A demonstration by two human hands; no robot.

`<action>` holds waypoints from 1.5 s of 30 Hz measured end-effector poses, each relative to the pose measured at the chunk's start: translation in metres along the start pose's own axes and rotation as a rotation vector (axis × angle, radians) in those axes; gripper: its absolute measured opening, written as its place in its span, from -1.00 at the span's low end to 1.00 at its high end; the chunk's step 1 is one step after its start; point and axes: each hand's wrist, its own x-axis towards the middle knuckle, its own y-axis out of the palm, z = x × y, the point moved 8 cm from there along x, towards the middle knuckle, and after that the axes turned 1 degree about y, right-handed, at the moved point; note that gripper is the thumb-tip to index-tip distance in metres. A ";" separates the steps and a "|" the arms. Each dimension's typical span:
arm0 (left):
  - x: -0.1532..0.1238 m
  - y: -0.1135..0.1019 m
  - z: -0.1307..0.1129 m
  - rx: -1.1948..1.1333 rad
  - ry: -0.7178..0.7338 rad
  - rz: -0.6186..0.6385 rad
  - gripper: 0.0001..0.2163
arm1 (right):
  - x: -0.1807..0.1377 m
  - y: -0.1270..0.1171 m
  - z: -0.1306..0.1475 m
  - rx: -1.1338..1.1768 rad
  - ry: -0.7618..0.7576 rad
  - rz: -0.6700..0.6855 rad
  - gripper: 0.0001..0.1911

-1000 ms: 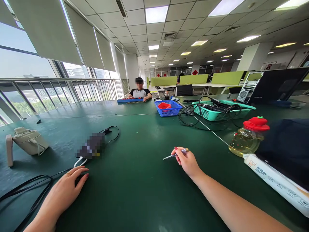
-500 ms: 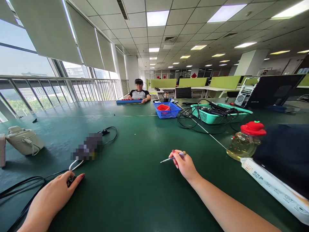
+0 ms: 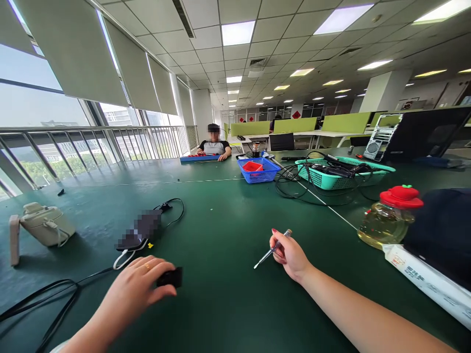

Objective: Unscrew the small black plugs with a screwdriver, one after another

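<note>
My left hand (image 3: 128, 289), a ring on one finger, is closed round a small black block-like piece (image 3: 175, 277); its kind cannot be made out. Between the fingers of my right hand (image 3: 294, 260) is a slim screwdriver (image 3: 264, 259) with a clear handle, its tip pointing down and left, just over or on the green tabletop (image 3: 221, 314). Beyond my left hand lies a blurred dark device (image 3: 142, 230) with a white cable looped at its near end and a black cable at its far end.
Black cords (image 3: 55, 299) run along the left, near a beige bottle (image 3: 47, 223). At right stand a red-lidded jar (image 3: 386, 223) and a white packet (image 3: 423, 274). Farther off are a blue basket (image 3: 259, 175), a teal basket (image 3: 324, 182) of cables, and a seated person (image 3: 213, 146).
My left hand has moved right and away from the cords, bringing the small black piece with it. My right hand has shifted slightly, and the screwdriver now tilts more steeply downward.
</note>
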 end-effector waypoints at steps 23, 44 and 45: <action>0.136 0.104 -0.118 -0.522 0.141 0.170 -0.51 | -0.010 0.002 0.017 -0.033 -0.040 0.121 -0.62; 0.140 0.108 -0.114 -0.498 0.081 0.123 -0.70 | -0.068 0.065 0.034 -1.343 -0.691 0.431 -0.86; 0.140 0.108 -0.114 -0.497 0.085 0.124 -0.70 | -0.069 0.065 0.034 -1.355 -0.707 0.428 -0.87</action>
